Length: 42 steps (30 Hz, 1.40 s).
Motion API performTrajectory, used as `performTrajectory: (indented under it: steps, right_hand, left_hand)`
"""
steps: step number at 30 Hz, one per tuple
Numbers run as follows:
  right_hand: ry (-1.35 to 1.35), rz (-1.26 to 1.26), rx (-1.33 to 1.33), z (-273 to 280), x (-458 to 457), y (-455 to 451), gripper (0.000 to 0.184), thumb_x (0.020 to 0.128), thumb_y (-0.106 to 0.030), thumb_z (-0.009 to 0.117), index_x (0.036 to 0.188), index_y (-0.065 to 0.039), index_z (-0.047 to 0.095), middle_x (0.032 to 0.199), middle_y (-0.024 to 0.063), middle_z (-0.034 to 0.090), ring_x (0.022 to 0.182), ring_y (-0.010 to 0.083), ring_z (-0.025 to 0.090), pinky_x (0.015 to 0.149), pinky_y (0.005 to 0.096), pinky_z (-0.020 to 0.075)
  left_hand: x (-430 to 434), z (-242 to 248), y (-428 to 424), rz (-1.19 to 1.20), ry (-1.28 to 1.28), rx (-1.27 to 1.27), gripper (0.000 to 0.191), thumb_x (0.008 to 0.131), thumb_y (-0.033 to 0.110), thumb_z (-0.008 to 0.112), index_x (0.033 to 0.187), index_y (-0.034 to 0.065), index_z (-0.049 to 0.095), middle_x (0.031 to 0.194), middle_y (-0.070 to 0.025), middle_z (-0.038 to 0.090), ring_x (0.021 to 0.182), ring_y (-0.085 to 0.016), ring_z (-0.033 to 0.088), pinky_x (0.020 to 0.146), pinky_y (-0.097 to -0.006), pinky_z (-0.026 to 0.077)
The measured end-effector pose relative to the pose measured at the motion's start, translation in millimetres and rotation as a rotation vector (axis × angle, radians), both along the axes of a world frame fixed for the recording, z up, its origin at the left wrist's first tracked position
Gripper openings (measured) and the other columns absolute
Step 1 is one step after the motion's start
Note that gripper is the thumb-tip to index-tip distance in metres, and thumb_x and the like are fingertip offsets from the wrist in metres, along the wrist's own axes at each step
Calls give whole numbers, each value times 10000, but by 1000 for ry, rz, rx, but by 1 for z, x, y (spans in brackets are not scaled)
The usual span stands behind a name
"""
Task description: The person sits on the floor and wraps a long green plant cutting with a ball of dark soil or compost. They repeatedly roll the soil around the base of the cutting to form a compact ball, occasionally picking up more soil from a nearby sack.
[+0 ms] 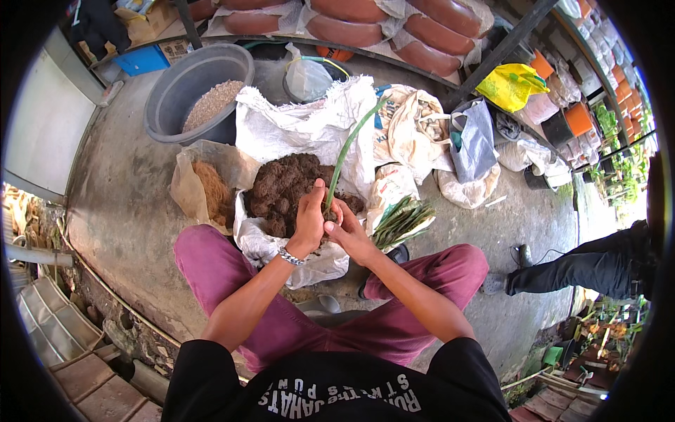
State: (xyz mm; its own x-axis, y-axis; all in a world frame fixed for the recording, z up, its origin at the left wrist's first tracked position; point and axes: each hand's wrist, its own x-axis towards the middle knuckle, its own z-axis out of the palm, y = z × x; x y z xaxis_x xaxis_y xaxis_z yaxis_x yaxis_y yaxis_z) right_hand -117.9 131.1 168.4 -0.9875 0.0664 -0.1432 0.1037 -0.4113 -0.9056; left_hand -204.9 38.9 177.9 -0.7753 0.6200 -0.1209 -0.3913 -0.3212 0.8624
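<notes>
My left hand (309,215) and my right hand (350,236) are cupped together around the base of a long, curved green plant stem (348,141). A small clump of dark soil shows between my fingers; how much of the base they cover is hidden. The stem rises away from me and bends to the right at its tip. Beneath and behind my hands lies a heap of dark brown soil lumps (285,192) on an open white woven sack (308,124). To the right, a bundle of long, narrow green leaves (403,221) rests against a smaller printed sack (391,185).
A clear plastic bag of brown fibre (211,192) stands left of the soil. Behind it is a grey tub (158,113) holding pale shavings (213,103). Cloth bags (411,126) and a grey bag (471,147) stand at right. Another person's leg (575,269) extends in from the right.
</notes>
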Motion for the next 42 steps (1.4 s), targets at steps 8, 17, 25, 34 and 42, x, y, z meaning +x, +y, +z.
performTrajectory:
  steps: [8, 17, 25, 34, 42]
  right_hand:
    - [121, -56, 22, 4, -2, -9, 536, 906, -191, 627, 1338, -47, 345, 1137, 11, 443, 1071, 98, 440, 900, 258, 394]
    - [-77, -80, -332, 8, -1, -12, 576, 939, -339, 560, 1378, -102, 274, 1262, 56, 439, 1229, 159, 415, 928, 361, 463]
    - [-82, -153, -309, -7, 0, -20, 449, 959, -323, 520, 1324, -134, 340, 1159, 22, 468, 1064, 116, 502, 823, 316, 490]
    - [98, -223, -110, -38, 2, -24, 363, 958, -274, 527, 1243, -87, 402, 1091, 9, 468, 1007, 88, 458, 872, 248, 392]
    - [-44, -146, -347, -7, -3, -21, 432, 966, -358, 506, 1289, -102, 375, 1270, 27, 421, 1201, 132, 431, 951, 340, 427]
  left_hand:
    - [0, 4, -5, 4, -19, 20, 600, 992, 499, 310, 617, 45, 428, 578, -61, 442, 497, -180, 479, 508, -307, 436]
    - [4, 2, 4, 8, -177, 160, 606, 975, 562, 283, 679, 55, 436, 625, -69, 474, 623, -203, 510, 660, -311, 441]
    - [10, 5, 2, -2, -143, -10, 703, 942, 627, 291, 675, 22, 530, 652, -112, 600, 580, -180, 572, 590, -285, 476]
    - [11, -1, 1, 60, -17, -143, 745, 952, 616, 267, 535, 45, 502, 507, -58, 498, 487, -154, 514, 502, -291, 430]
    - [9, 6, 2, 77, -130, 55, 648, 962, 579, 316, 706, 29, 544, 585, -80, 549, 552, -174, 561, 586, -292, 469]
